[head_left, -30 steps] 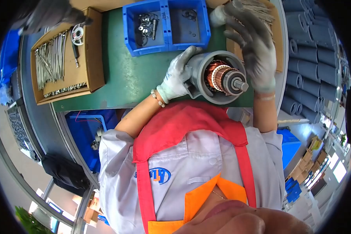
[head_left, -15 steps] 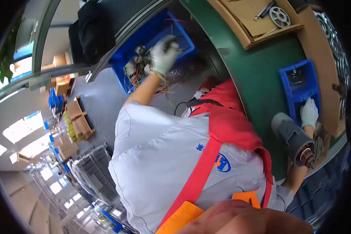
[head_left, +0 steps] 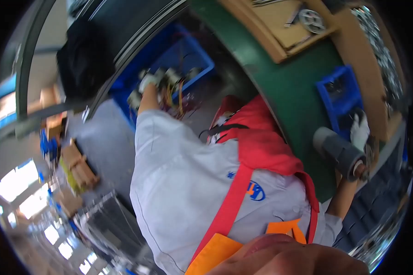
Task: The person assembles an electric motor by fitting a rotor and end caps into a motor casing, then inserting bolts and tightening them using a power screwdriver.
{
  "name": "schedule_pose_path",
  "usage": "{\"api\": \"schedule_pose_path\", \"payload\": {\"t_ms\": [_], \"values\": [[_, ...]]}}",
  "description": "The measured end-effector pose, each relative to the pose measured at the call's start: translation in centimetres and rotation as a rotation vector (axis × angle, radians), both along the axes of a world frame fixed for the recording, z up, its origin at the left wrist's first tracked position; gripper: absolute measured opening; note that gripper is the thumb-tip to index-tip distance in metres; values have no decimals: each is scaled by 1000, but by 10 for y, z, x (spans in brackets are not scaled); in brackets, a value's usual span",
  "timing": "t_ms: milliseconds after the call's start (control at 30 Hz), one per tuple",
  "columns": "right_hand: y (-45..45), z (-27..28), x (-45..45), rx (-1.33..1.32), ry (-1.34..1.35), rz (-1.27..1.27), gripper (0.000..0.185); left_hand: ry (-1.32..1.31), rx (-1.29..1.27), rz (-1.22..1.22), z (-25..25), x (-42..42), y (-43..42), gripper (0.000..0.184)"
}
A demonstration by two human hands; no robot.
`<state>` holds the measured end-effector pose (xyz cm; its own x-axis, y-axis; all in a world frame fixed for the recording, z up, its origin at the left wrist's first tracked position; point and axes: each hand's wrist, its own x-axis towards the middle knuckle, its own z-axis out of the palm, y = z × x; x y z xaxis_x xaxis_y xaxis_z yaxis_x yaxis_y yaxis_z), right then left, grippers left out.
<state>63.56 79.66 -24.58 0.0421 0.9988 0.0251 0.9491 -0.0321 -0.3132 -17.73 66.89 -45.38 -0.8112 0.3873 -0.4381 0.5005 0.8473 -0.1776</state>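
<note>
My left hand, in a pale glove, reaches into a large blue bin among grey cylindrical parts with coloured wires. Its fingers are blurred and hidden, so a hold cannot be made out. My right hand is at the near compartment of a small blue divided tray, its visible fingers somewhat apart. Beside it a grey motor housing lies on its side over the green table, with a copper-coloured armature sticking out of its end.
A cardboard box holding a metal disc sits on the green table. Farther right, a carton holds shiny metal parts. Dark grey housings are stacked at the lower right. A black cloth hangs at the upper left.
The view has swung left. My left hand left the housing and moved deeper into the large bin. My right hand went from beside the housing to the small tray.
</note>
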Motion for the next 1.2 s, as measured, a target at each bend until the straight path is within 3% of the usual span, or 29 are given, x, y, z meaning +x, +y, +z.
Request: {"api": "schedule_pose_path", "payload": {"t_ms": [33, 67, 100, 133, 167, 267, 367, 433, 533, 633, 700, 733, 900, 967, 1033, 1067, 1100, 1167, 1200], "values": [[-5, 6, -3, -37, -1, -25, 33, -114, -111, 34, -8, -7, 7, 62], [-11, 35, -32, -78, -5, -56, 33, -39, -121, -234, -25, -19, -2, 55], [-9, 26, -19, -60, 43, -9, 36, -106, -530, -1017, 12, 6, 13, 44], [-14, 38, -33, -32, 25, -17, 38, 35, -368, -1313, 54, 28, -4, 30], [-16, 43, -32, -62, 33, -23, 37, 53, -274, -1447, 60, 25, -1, 30], [-18, 44, -22, -104, -58, 33, 31, -92, -56, -1304, 71, -13, 9, 27], [-19, 34, -13, -88, 69, 31, 27, -280, -15, -1023, 83, -56, 16, 25], [-16, 24, -19, -67, 135, -20, 22, -783, 271, -280, 96, -67, 20, 25], [-19, 39, -25, -89, 159, -1, 22, -1004, 434, -268, 170, 4, 30, 35], [-22, 16, -16, 260, -41, 189, 25, -1334, 665, -219, 258, 120, 27, 50], [-23, 30, -19, 149, 12, 141, 24, -1516, 850, -84, 235, 135, 47, 33], [-23, 35, -19, 22, 62, 103, 23, -1662, 850, -83, 233, 150, 55, 36], [-20, 10, -6, 114, 159, 78, 26, -2064, 857, 57, 237, 263, 73, 37], [-22, 9, -3, 191, 38, 105, 25, -2125, 800, 38, 262, 318, 72, 40], [-25, 23, -4, 107, 108, 16, 23, -2209, 649, 21, 264, 349, 78, 32], [-30, 28, -7, 174, 245, -29, 21, -2161, 636, 48, 271, 364, 74, 32], [-32, 32, -7, 244, 374, -79, 19, -2272, 559, 44, 272, 376, 76, 34], [-28, 31, -2, 195, 751, -144, 18, -2477, 456, -22, 271, 396, 82, 44], [-27, 31, -1, 170, 807, -188, 19, -2512, 438, 13, 275, 405, 82, 40]]}}
